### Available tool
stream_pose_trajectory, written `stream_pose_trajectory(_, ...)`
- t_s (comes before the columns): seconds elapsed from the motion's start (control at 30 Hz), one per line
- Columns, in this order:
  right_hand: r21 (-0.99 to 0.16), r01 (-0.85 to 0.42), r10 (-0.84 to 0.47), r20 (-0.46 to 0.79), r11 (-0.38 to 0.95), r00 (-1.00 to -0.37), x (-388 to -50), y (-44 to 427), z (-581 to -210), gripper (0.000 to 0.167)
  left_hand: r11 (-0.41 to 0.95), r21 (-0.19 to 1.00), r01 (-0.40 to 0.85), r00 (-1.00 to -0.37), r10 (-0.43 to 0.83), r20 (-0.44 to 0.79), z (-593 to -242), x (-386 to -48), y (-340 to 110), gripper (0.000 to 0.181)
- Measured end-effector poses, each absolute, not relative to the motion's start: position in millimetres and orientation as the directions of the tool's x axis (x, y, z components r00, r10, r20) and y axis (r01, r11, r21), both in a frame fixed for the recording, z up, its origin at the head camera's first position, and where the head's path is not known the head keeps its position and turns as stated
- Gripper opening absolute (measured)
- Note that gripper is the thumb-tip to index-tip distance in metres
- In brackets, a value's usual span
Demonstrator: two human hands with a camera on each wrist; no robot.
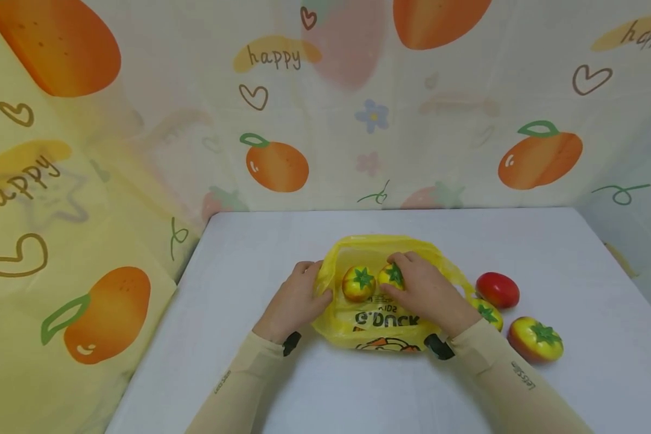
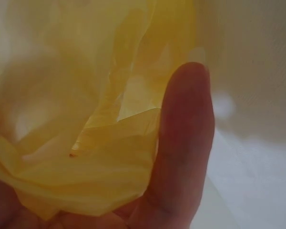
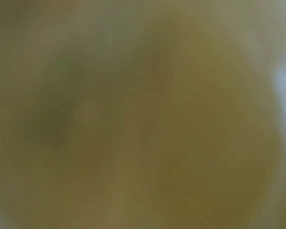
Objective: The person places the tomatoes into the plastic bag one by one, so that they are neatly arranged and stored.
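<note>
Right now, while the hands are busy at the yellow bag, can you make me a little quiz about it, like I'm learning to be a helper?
1. Which hand grips the edge of the yellow bag?
2. Seen from the head camera, where does the red fruit lie: A, left of the bag; B, right of the bag; C, inside the bag?
3. True or false: the right hand holds the red fruit.

Key:
1. The left hand.
2. B.
3. False; it holds a yellow fruit with a green top.
</note>
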State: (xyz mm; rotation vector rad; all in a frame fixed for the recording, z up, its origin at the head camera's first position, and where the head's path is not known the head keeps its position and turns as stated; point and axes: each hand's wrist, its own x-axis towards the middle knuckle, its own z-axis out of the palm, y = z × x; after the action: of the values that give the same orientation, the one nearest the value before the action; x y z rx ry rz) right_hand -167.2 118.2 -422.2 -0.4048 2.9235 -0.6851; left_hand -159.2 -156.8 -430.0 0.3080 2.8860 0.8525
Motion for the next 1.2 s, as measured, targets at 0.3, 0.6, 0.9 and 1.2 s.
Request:
stream_pose_trajectory(0.3, -0.453, -0.212, -0.265, -0.056, 0.866, -0.962, -171, 118, -430, 0.065, 0.828, 0.538, 0.160, -0.972, 0.226, -0.059, -431, -159, -156, 0.064)
stream_pose_trajectory(0.6, -0.467, -0.198, -0.254, -0.059, 0.862, -0.965, -174, 118, -434, 0.065, 0.832, 0.530, 0.163, -0.972, 0.227, -0.057, -430, -158, -156, 0.063)
stream_pose_trajectory(0.9, -0.462, -0.201, -0.255, -0.058, 0.864, -0.965, -176, 116, -438, 0.065, 0.835, 0.525, 0.164, -0.972, 0.227, -0.056, -431, -158, -156, 0.062)
stream_pose_trajectory(1.2, -0.453, -0.195, -0.251, -0.066, 0.870, -0.966, -176, 119, -441, 0.064, 0.830, 0.531, 0.169, -0.969, 0.237, -0.063, -431, -158, -156, 0.063)
